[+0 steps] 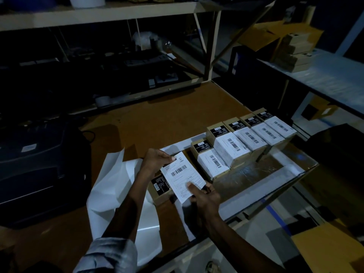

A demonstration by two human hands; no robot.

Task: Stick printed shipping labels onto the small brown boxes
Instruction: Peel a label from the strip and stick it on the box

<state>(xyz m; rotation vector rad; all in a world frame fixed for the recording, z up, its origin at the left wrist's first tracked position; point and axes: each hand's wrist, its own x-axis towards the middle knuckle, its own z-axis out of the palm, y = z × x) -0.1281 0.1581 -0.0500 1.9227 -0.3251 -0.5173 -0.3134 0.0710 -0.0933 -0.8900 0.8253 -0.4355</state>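
Dim light. Black printer (37, 166) far left on the brown table (157, 119); white backing sheets (116, 186) beside it. My left hand (156, 159) pinches the shipping label (182, 175) at its top corner. My right hand (204, 196) pinches its lower edge, thumb on top. Label hangs over an unlabelled box (160, 189), probably not yet touching. To the right, a row of labelled boxes (246, 140).

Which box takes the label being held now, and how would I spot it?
Start at the brown worktable, where a row of small brown boxes runs along its right side. Follow that row toward the person to the nearest box, directly under the label pinched between both hands. Unlike its neighbours, its top has no white label yet, only a black sticker.
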